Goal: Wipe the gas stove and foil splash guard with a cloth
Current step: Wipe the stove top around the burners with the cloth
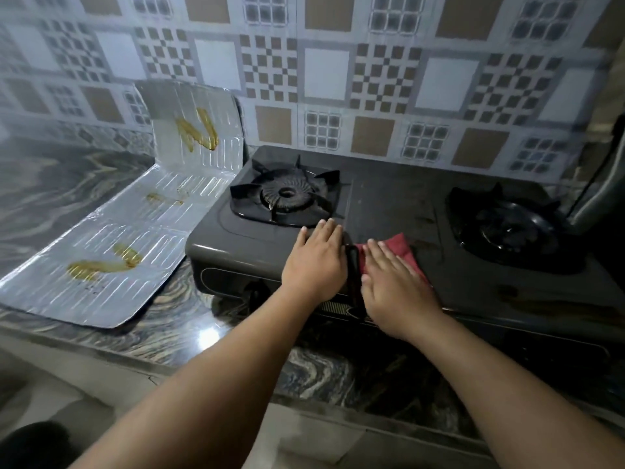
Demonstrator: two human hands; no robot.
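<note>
Both hands lie flat with fingers spread on the stove (389,204), between its two burners. The right hand (395,286) presses a red cloth (404,247) down; the left hand (316,262) holds nothing. The stained foil guard (142,231) lies left of the stove.

Cloth (402,249) under my right hand (395,292) is dark red. Stove (389,201) is matte dark grey with black burners (287,194). Foil guard (135,231) is silver, ribbed, streaked amber-brown. Counter (67,184) is swirly grey-and-tan marble; the wall (372,62) is grey, white and tan checkered tiles.
</note>
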